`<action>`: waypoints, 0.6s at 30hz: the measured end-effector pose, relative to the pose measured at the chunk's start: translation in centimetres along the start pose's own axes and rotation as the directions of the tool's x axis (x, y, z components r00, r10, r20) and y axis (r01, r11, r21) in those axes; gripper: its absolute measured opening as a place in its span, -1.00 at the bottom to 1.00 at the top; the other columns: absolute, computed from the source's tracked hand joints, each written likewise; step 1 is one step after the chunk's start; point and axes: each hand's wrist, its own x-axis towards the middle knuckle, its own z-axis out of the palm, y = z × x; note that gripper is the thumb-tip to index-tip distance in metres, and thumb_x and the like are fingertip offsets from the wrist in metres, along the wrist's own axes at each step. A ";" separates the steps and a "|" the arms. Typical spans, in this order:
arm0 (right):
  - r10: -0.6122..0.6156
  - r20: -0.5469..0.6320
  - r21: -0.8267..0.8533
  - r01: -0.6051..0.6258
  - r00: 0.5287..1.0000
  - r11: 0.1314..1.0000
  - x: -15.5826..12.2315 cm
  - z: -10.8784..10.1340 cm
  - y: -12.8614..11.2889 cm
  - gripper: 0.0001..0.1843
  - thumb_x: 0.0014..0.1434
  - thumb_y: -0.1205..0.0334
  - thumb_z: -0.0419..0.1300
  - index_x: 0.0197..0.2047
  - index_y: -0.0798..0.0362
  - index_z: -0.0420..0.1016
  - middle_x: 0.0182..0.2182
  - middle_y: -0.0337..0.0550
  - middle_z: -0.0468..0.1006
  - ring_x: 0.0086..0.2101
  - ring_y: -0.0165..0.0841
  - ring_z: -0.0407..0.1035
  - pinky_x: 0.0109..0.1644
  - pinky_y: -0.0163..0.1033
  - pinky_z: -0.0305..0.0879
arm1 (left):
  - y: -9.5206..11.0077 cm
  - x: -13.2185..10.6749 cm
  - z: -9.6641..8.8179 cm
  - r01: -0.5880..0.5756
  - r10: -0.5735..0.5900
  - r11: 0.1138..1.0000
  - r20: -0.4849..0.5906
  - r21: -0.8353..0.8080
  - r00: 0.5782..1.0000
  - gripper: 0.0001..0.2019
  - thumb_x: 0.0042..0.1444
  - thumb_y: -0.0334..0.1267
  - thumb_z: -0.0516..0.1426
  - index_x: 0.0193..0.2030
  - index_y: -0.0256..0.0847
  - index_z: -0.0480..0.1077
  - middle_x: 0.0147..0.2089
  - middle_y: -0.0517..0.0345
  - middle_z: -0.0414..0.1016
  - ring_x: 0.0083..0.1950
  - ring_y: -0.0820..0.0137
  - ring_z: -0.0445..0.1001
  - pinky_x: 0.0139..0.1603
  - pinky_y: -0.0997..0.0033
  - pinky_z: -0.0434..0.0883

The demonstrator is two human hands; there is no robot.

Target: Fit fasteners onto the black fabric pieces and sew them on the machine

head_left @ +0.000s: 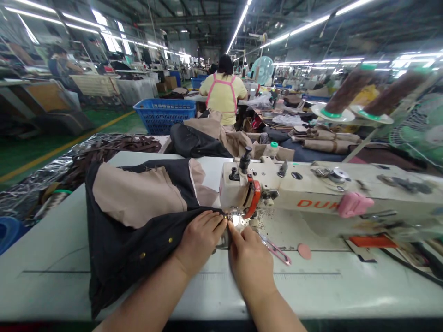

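Note:
A black and tan garment (138, 216) with small brass snaps lies on the white sewing table (51, 258), its edge reaching under the needle of a cream sewing machine (311, 189). My left hand (200, 237) rests flat on the black fabric, fingers stretched toward the lit needle area. My right hand (251, 260) sits beside it with the forefinger pointing at the presser foot, pressing the fabric edge. Both hands touch close to the needle.
Pink-handled snips (277, 251) and a pink chalk disc (304, 251) lie right of my hands. Thread cones (349, 87) stand at the right. A blue crate (164, 113), fabric piles and a seated person in yellow (224, 92) are behind the table.

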 end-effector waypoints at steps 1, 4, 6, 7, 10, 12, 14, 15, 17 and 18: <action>0.003 0.002 -0.001 -0.003 1.000 1.000 0.0 0.0 0.0 -0.48 0.27 0.38 0.19 0.28 -0.09 0.47 -0.32 -0.10 0.47 -0.29 -0.29 0.35 -0.33 -0.25 0.14 | 0.0 0.0 0.0 0.005 -0.005 1.000 0.002 -0.001 1.000 -0.76 0.36 -0.45 0.08 0.02 -0.31 0.56 0.00 -0.06 0.66 0.02 0.22 0.62 0.15 0.09 0.57; 0.008 0.013 -0.005 -0.008 1.000 1.000 -0.1 0.0 0.0 -0.49 0.29 0.37 0.19 0.29 -0.10 0.47 -0.31 -0.11 0.47 -0.28 -0.28 0.35 -0.33 -0.24 0.13 | 0.0 -0.1 0.1 0.011 -0.011 1.000 0.007 -0.008 1.000 -0.75 0.36 -0.46 0.08 0.03 -0.29 0.56 0.01 -0.07 0.66 0.02 0.22 0.62 0.17 0.07 0.57; 0.009 0.020 -0.011 -0.009 1.000 1.000 0.0 0.0 -0.1 -0.48 0.29 0.37 0.20 0.29 -0.10 0.47 -0.31 -0.11 0.47 -0.28 -0.28 0.35 -0.33 -0.25 0.12 | 0.1 0.0 0.0 0.009 -0.009 1.000 0.007 -0.005 1.000 -0.76 0.35 -0.46 0.08 0.02 -0.30 0.56 0.00 -0.07 0.67 0.01 0.22 0.62 0.17 0.07 0.57; 0.009 0.019 -0.013 -0.009 1.000 1.000 0.0 0.0 -0.1 -0.49 0.28 0.37 0.20 0.28 -0.09 0.47 -0.31 -0.12 0.47 -0.28 -0.28 0.35 -0.33 -0.25 0.11 | 0.1 0.0 0.0 0.010 -0.010 1.000 0.001 -0.002 1.000 -0.76 0.35 -0.46 0.09 0.01 -0.31 0.57 -0.01 -0.06 0.67 0.01 0.22 0.62 0.16 0.08 0.58; 0.000 0.025 -0.019 0.000 1.000 1.000 0.1 0.0 -0.1 -0.51 0.29 0.37 0.21 0.26 -0.06 0.49 -0.33 -0.11 0.46 -0.28 -0.27 0.34 -0.31 -0.24 0.12 | 0.2 0.2 -0.2 0.006 -0.005 1.000 -0.013 0.008 1.000 -0.78 0.34 -0.46 0.10 -0.02 -0.34 0.58 -0.02 -0.07 0.67 -0.01 0.21 0.63 0.13 0.11 0.59; 0.002 0.026 -0.021 -0.002 1.000 1.000 0.1 0.0 -0.2 -0.53 0.30 0.36 0.21 0.26 -0.06 0.50 -0.33 -0.11 0.46 -0.28 -0.27 0.35 -0.30 -0.24 0.12 | 0.2 0.2 -0.2 -0.002 0.002 1.000 -0.021 0.013 1.000 -0.78 0.35 -0.46 0.09 -0.02 -0.34 0.57 -0.03 -0.07 0.68 -0.01 0.22 0.63 0.12 0.11 0.59; 0.006 0.024 -0.016 -0.006 1.000 1.000 0.1 -0.1 -0.2 -0.52 0.30 0.36 0.21 0.27 -0.07 0.49 -0.32 -0.10 0.47 -0.28 -0.27 0.35 -0.30 -0.25 0.13 | 0.1 0.2 -0.2 -0.007 0.007 1.000 -0.017 0.015 1.000 -0.77 0.35 -0.46 0.09 -0.01 -0.33 0.57 -0.02 -0.07 0.67 -0.01 0.22 0.63 0.13 0.12 0.59; 0.007 0.023 -0.011 -0.007 1.000 1.000 0.0 -0.1 -0.1 -0.51 0.30 0.36 0.21 0.27 -0.07 0.48 -0.31 -0.10 0.47 -0.27 -0.27 0.35 -0.30 -0.25 0.13 | 0.1 0.1 -0.2 -0.009 0.009 1.000 -0.015 0.014 1.000 -0.77 0.35 -0.46 0.09 -0.01 -0.32 0.57 -0.01 -0.06 0.67 0.00 0.23 0.63 0.13 0.11 0.59; 0.005 0.025 -0.004 -0.004 1.000 1.000 0.0 -0.1 -0.1 -0.50 0.29 0.36 0.21 0.28 -0.08 0.47 -0.30 -0.10 0.48 -0.27 -0.27 0.36 -0.29 -0.25 0.14 | 0.0 0.0 -0.1 -0.012 0.012 1.000 -0.011 0.010 1.000 -0.77 0.35 -0.46 0.09 -0.01 -0.31 0.57 -0.01 -0.07 0.67 0.00 0.22 0.63 0.14 0.10 0.59; 0.004 0.027 -0.003 -0.004 1.000 1.000 0.0 -0.1 -0.1 -0.49 0.29 0.37 0.21 0.29 -0.08 0.47 -0.29 -0.10 0.48 -0.26 -0.26 0.36 -0.29 -0.25 0.15 | 0.0 0.0 -0.1 -0.012 0.012 1.000 -0.011 0.007 1.000 -0.77 0.35 -0.46 0.09 -0.01 -0.30 0.57 -0.01 -0.07 0.67 0.00 0.22 0.63 0.14 0.10 0.59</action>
